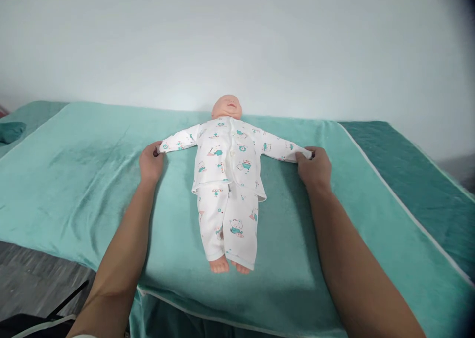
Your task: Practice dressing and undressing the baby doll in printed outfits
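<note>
A baby doll (227,106) lies on its back, head toward the wall and bare feet toward me. It wears a white printed long-sleeved top (210,155) and matching trousers (239,229). My left hand (151,161) is closed on the cuff of the sleeve on the left side. On the other side my right hand (315,167) pinches the opposite sleeve's cuff. Both sleeves are stretched out sideways from the body. The doll's hands are out of sight, inside the sleeves or behind my fingers. The top's front edges meet down the middle, overlapping the trousers' waist.
Under the doll spreads a light green velvety cover (104,179) with pale edging. Darker green fabric (419,165) shows at the right. A white wall (237,41) stands behind the bed. Grey floor (33,268) and a dark object (33,323) appear at the lower left.
</note>
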A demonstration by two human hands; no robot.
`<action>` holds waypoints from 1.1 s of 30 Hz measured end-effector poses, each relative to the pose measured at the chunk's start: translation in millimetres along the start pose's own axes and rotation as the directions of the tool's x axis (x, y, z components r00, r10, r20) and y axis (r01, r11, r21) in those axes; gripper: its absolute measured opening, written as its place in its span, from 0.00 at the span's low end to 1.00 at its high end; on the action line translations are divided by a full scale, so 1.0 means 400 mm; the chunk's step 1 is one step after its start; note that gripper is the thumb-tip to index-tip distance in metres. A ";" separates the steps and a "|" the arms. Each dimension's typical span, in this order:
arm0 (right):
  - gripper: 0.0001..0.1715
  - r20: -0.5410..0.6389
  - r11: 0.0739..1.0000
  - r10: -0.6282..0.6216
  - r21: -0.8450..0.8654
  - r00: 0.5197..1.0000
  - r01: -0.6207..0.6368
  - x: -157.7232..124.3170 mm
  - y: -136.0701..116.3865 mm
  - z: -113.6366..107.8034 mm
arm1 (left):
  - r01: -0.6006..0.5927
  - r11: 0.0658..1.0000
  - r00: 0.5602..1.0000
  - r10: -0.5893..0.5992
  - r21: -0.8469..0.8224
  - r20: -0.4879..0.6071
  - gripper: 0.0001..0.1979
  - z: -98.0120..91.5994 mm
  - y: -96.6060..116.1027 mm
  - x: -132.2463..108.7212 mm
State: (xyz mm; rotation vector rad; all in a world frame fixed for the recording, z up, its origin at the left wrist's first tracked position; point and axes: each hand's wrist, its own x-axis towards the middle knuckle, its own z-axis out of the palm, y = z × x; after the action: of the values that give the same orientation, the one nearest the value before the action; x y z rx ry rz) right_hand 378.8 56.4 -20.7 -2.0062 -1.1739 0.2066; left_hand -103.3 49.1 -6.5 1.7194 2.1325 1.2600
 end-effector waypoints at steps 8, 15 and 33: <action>0.17 -0.083 0.996 0.029 0.088 0.996 -0.022 0.019 0.003 -0.008 | -0.005 0.998 0.986 0.014 0.057 -0.165 0.21 0.000 -0.022 0.029; 0.24 -0.190 0.948 -0.316 -0.034 0.929 0.316 -0.065 -0.063 0.003 | -0.082 0.975 0.993 0.098 0.205 -0.068 0.32 -0.006 -0.011 0.004; 0.21 0.215 0.538 -0.836 0.503 0.505 0.676 -0.402 -0.223 -0.067 | -0.331 0.882 0.876 0.419 -0.335 0.239 0.13 -0.054 0.192 -0.308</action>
State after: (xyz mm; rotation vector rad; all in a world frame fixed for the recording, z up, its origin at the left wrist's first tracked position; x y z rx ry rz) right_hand 242.7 -62.7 21.8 -0.9463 -2.0572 0.3834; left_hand -15.1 -67.3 10.5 2.0992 1.4074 1.2095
